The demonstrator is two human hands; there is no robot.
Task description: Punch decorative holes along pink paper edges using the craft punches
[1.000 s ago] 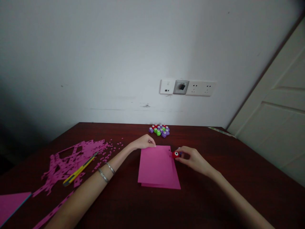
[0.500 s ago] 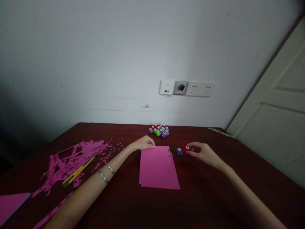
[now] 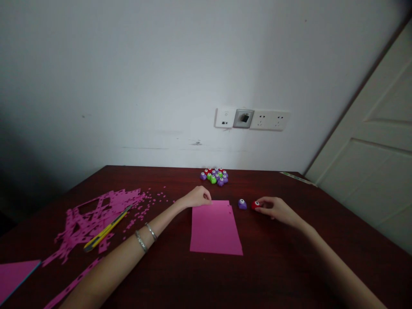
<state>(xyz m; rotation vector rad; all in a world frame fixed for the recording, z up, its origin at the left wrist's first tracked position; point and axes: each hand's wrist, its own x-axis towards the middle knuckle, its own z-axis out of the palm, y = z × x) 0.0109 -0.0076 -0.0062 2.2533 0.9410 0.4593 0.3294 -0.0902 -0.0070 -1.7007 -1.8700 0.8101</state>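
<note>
Pink sheets of paper (image 3: 215, 229) lie stacked in front of me, with small punched holes near the top right corner. My left hand (image 3: 198, 197) is closed in a pinch on the top edge of the sheets. Off to the right, my right hand (image 3: 273, 209) has its fingers closed around a small red craft punch (image 3: 256, 205) at table height. Beside it a purple craft punch (image 3: 242, 204) stands on the table, apart from both hands and the paper.
Near the wall sits a cluster of purple, green and red punches (image 3: 213, 179). Pink punched strips (image 3: 96, 212) and paper bits (image 3: 143, 210) litter the left side, where a yellow utility knife (image 3: 107, 229) lies. A pink pad (image 3: 16, 274) lies at lower left.
My right hand has moved the red punch slightly right and towards me, away from the purple one. My left hand has shifted a little right and nearer, and the paper sheets now overlap more evenly.
</note>
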